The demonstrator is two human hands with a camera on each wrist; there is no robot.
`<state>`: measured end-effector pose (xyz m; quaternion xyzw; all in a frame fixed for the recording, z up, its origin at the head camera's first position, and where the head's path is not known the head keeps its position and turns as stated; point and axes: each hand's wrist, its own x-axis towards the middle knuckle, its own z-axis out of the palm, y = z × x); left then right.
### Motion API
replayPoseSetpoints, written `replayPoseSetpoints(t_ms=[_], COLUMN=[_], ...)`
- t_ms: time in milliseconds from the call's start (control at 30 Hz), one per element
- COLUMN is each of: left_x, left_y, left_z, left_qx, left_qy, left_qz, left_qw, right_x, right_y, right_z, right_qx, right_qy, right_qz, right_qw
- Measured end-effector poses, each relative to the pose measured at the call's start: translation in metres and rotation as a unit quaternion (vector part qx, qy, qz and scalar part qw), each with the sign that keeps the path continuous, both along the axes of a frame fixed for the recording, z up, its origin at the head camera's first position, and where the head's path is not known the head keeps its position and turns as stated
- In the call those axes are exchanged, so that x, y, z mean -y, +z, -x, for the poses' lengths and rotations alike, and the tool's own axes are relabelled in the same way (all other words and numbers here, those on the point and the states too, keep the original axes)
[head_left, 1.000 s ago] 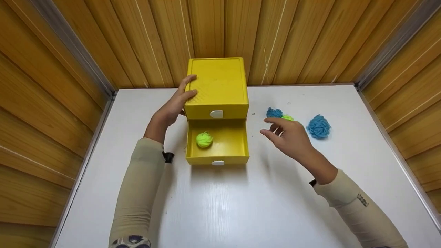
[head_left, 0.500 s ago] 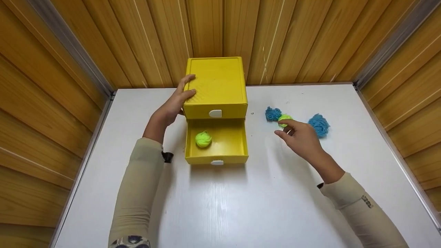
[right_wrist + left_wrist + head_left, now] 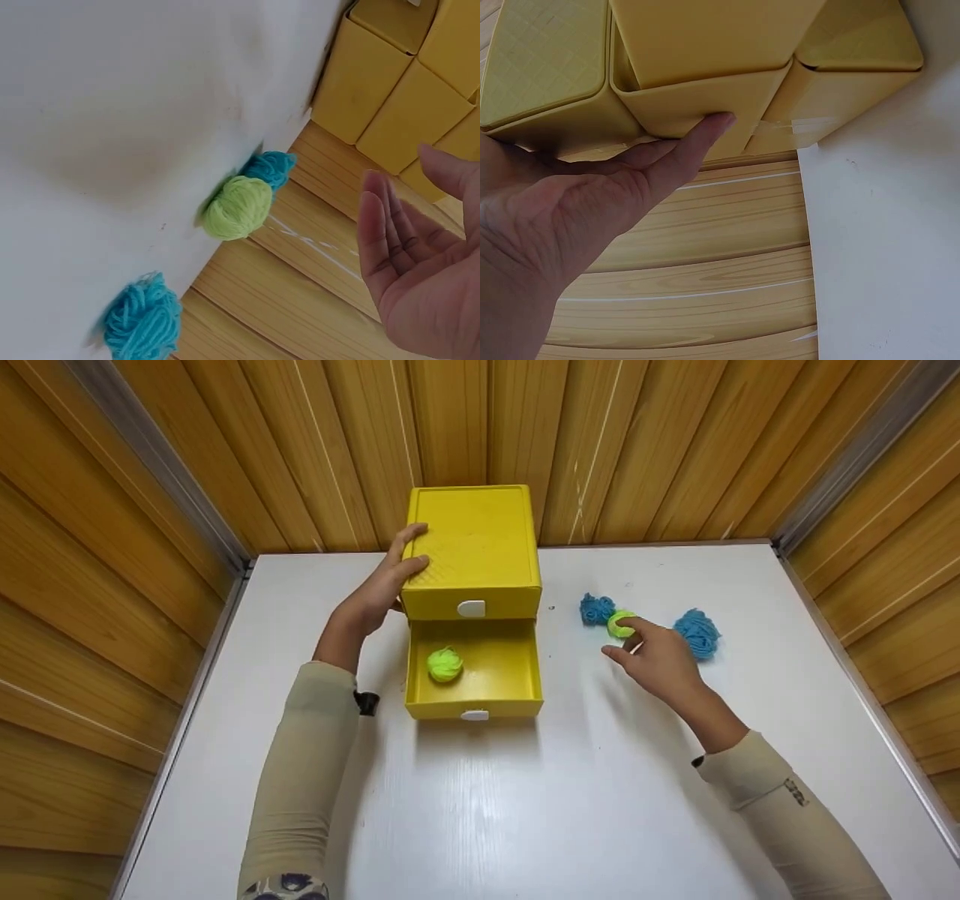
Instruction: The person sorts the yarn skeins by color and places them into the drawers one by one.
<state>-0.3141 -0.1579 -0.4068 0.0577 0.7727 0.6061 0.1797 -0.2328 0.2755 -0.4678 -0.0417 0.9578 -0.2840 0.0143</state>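
Note:
A yellow drawer unit [image 3: 474, 536] stands at the table's back middle, its lower drawer [image 3: 499, 675] pulled out. A lime-green yarn ball [image 3: 445, 664] lies inside, toward the left. My left hand [image 3: 379, 585] rests against the unit's left side, two fingertips over the top edge. In the left wrist view, a fairly straight finger [image 3: 686, 154] lies along the wall. My right hand [image 3: 660, 660] hovers over the table, thumb and fingers apart, overlapping another lime-green yarn ball [image 3: 619, 624]. The right wrist view shows nothing between its fingers [image 3: 375, 240].
A small blue yarn ball [image 3: 597, 610] sits right beside the green one on the table. Farther right lies a larger blue yarn ball [image 3: 697, 634]. Wood-patterned panels [image 3: 660, 450] enclose the white table [image 3: 480, 810] at the back and sides. The upper drawer [image 3: 435, 604] is closed.
My right hand has moved right and slightly down, away from the drawer unit, exposing more of the green and small blue yarn balls. My left hand stays in place.

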Motion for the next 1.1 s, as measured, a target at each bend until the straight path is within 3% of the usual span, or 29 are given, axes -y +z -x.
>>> replayPoseSetpoints(t_ms=[267, 533, 667, 900, 1100], left_x=[0.000, 0.000, 0.000, -0.003, -0.004], left_y=[0.003, 0.003, 0.003, 0.003, 0.003], left_z=[0.001, 0.001, 0.001, 0.000, -0.002], left_qx=[-0.001, 0.005, 0.003, -0.002, 0.001], left_qy=[0.002, 0.001, 0.003, 0.004, 0.004], left_qz=[-0.003, 0.001, 0.002, -0.005, -0.009], left_qw=[1.0000, 1.0000, 1.0000, 1.0000, 1.0000], right_x=[-0.013, -0.024, -0.026, -0.028, -0.030], right_y=[-0.016, -0.031, -0.037, -0.047, -0.050], right_z=[0.025, 0.050, 0.058, 0.067, 0.070], right_qx=[0.081, 0.152, 0.152, 0.110, 0.111], right_qy=[-0.054, -0.072, -0.072, -0.073, -0.075], right_qz=[-0.019, 0.022, 0.028, 0.041, 0.041], right_qw=[0.995, 0.986, 0.985, 0.990, 0.990])
